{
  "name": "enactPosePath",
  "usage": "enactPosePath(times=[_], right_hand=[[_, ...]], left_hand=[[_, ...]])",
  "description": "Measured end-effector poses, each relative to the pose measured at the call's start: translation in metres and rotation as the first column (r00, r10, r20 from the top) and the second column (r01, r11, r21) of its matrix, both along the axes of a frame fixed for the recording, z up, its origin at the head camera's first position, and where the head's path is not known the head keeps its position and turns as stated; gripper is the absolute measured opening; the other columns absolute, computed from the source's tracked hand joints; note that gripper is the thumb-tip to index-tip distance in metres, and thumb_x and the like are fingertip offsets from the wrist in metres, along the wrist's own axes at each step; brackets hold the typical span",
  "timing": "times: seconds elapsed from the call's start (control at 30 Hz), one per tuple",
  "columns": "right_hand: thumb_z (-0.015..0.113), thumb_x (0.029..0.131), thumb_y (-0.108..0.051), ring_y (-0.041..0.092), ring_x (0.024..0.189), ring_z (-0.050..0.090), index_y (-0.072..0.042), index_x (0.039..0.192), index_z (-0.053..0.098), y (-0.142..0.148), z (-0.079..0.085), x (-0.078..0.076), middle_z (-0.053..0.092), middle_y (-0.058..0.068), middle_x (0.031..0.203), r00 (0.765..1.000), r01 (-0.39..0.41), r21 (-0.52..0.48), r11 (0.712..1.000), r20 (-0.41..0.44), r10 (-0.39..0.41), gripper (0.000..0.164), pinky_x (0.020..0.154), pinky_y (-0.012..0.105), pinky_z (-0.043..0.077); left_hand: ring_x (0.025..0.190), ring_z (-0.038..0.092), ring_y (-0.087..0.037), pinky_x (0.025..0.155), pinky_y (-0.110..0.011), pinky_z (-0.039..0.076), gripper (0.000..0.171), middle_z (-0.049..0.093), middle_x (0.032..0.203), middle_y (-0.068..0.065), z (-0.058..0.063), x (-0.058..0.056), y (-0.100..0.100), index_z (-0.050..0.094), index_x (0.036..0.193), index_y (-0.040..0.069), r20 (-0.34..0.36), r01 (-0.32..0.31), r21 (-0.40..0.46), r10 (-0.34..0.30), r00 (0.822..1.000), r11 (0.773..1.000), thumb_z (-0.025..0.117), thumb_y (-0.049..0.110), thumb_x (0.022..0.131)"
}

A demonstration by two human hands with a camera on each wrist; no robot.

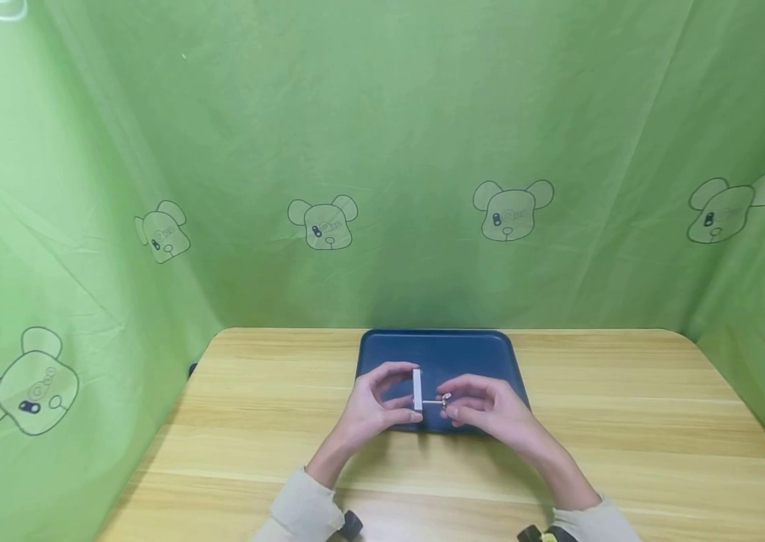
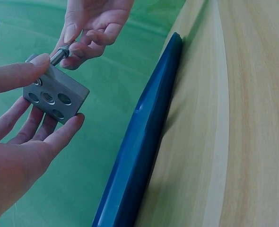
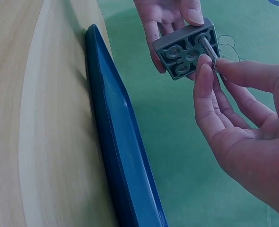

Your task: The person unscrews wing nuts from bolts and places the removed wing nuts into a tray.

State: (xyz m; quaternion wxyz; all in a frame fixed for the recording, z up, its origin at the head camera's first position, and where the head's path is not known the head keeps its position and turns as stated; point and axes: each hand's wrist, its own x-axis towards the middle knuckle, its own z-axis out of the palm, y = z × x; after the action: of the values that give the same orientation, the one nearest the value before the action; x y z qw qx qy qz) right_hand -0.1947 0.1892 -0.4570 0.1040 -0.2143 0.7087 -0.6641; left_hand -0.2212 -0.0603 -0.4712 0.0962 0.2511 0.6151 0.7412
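Observation:
My left hand (image 1: 370, 406) grips a square grey block (image 1: 417, 390) by its edges, thumb on one side and fingertips on the opposite one. Several round holes pierce the block's face (image 2: 59, 105) in the left wrist view; its other face (image 3: 173, 57) is ribbed and recessed. A threaded bolt (image 3: 208, 47) stands in a corner hole of the block, its shaft sticking out toward the right. My right hand (image 1: 494, 410) pinches the bolt's shiny outer end between thumb and fingertips, which partly hide it. Both hands are above the blue tray (image 1: 437, 342).
The tray lies near the back edge of the wooden table (image 1: 274, 384). Green cloth (image 1: 416, 113) printed with bear heads hangs behind the table and along both sides. Dark bands (image 1: 351, 525) show at the cuffs of the light sleeves (image 1: 304, 508).

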Motion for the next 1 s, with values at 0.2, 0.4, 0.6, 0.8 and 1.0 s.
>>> enactPosePath(times=[0.2, 0.4, 0.6, 0.8, 1.0], right_hand=[[0.068, 0.096, -0.003, 0.023, 0.101, 0.073, 0.011, 0.129, 0.059, -0.0006, 0.0002, 0.0, 0.065, 0.032, 0.119, 1.0, 0.002, 0.005, 1.0, 0.011, -0.002, 0.037, 0.088, 0.035, 0.065], [0.068, 0.096, -0.002, 0.026, 0.1, 0.074, 0.012, 0.126, 0.061, -0.0009, -0.0017, -0.0007, 0.064, 0.033, 0.119, 1.0, 0.003, 0.014, 1.0, 0.002, -0.003, 0.034, 0.085, 0.035, 0.065], [0.068, 0.097, -0.004, 0.026, 0.098, 0.074, 0.01, 0.125, 0.062, -0.0007, -0.0029, -0.0013, 0.066, 0.031, 0.115, 1.0, -0.001, 0.018, 1.0, -0.019, 0.001, 0.031, 0.083, 0.038, 0.066], [0.068, 0.098, -0.008, 0.033, 0.098, 0.073, 0.007, 0.123, 0.064, -0.0006, -0.0024, -0.0009, 0.069, 0.028, 0.111, 1.0, 0.013, 0.032, 0.999, -0.011, -0.012, 0.03, 0.082, 0.04, 0.066], [0.064, 0.102, -0.015, 0.042, 0.1, 0.071, 0.006, 0.121, 0.066, -0.0008, -0.0029, -0.0013, 0.072, 0.019, 0.11, 0.999, 0.031, 0.048, 0.998, -0.024, -0.03, 0.028, 0.08, 0.042, 0.067]], left_hand=[[0.134, 0.053, -0.034, 0.106, -0.045, 0.055, 0.069, 0.058, 0.139, -0.017, -0.0001, 0.0004, 0.0001, 0.055, 0.138, -0.006, -0.001, -0.003, 0.0, 0.003, 1.0, 1.0, 0.078, -0.019, 0.074], [0.134, 0.053, -0.032, 0.106, -0.045, 0.055, 0.068, 0.058, 0.139, -0.017, -0.0002, 0.0005, 0.0003, 0.057, 0.137, -0.004, -0.001, -0.004, 0.0, 0.004, 1.0, 1.0, 0.078, -0.019, 0.074], [0.136, 0.049, -0.04, 0.106, -0.044, 0.055, 0.069, 0.058, 0.14, -0.017, 0.0, 0.0, -0.0007, 0.055, 0.137, -0.007, -0.005, -0.007, 0.007, 0.007, 1.0, 1.0, 0.078, -0.019, 0.073], [0.135, 0.051, -0.036, 0.106, -0.044, 0.055, 0.069, 0.058, 0.14, -0.016, 0.0, -0.0004, -0.0013, 0.056, 0.137, -0.005, -0.009, -0.008, -0.001, 0.008, 1.0, 1.0, 0.079, -0.018, 0.074], [0.134, 0.053, -0.032, 0.106, -0.045, 0.055, 0.068, 0.058, 0.139, -0.016, -0.0002, -0.0005, -0.0006, 0.057, 0.137, -0.005, -0.011, -0.008, -0.004, 0.008, 1.0, 1.0, 0.079, -0.018, 0.074]])
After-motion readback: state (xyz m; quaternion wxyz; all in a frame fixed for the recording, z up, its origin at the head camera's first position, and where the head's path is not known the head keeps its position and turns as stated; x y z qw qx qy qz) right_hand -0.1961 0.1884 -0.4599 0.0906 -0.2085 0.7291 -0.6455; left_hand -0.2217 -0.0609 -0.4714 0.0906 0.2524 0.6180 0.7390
